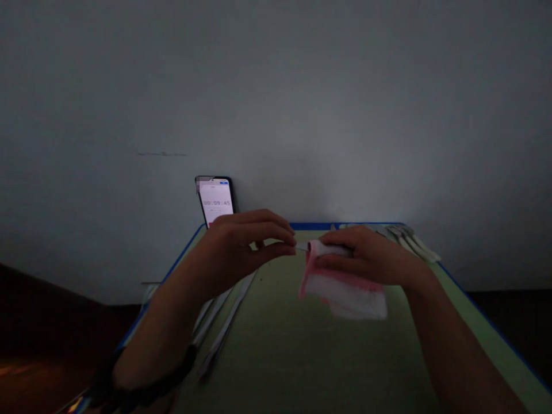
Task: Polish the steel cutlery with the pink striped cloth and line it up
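Observation:
My left hand (254,238) is closed, with the thumb and fingertips pinching the end of a thin, pale piece of metal (302,246). Its other end runs into a pink and white cloth (353,299), so its full shape is hidden. Wrapped over the cloth, my right hand (362,253) presses it around the metal piece, and the loose part of the cloth hangs down over the table. Both hands are above the table, close together. Under my left forearm lie several long, flat metal utensils (233,313), partly covered and blurred.
A phone (217,201) showing a timer leans on the wall (345,115) behind the table. Several pieces of cutlery with pale handles (416,241) lie at the back right. The greenish table (310,362) has a blue edge. The light is dim.

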### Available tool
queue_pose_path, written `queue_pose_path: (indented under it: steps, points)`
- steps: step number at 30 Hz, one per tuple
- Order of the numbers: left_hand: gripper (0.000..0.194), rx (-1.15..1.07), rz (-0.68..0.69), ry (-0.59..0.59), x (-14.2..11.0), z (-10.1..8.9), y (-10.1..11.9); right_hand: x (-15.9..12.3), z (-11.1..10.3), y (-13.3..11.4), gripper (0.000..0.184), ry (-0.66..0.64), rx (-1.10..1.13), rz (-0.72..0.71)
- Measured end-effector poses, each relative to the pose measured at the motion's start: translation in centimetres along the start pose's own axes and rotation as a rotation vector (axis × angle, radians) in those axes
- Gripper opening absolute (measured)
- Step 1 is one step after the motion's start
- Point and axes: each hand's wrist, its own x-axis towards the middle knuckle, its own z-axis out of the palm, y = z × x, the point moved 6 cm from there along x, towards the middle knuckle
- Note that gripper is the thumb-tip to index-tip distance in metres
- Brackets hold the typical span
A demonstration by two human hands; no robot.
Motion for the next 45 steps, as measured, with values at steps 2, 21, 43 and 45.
queue_pose_path:
  steps: [2, 21, 43, 45]
  points:
    - [0.007, 0.029, 0.048, 0.004, 0.1, 0.2, 0.3, 0.0, 0.0, 0.0, 0.034, -0.006, -0.001, -0.002]
    - [0.008, 0.136, 0.078, 0.016, 0.8, 2.4, 0.9, 0.7, 0.7, -0.4, 0.026, 0.018, 0.004, -0.037]
    - [0.031, 0.285, -0.273, -0.386, -2.5, 1.6, -5.3, -2.3, -0.8, 4.3, 0.043, -0.061, -0.043, 0.206]
    - [0.035, 0.245, -0.286, -0.469, -2.5, 2.7, -4.8, -2.3, -0.9, 4.0, 0.043, -0.062, -0.067, 0.188]
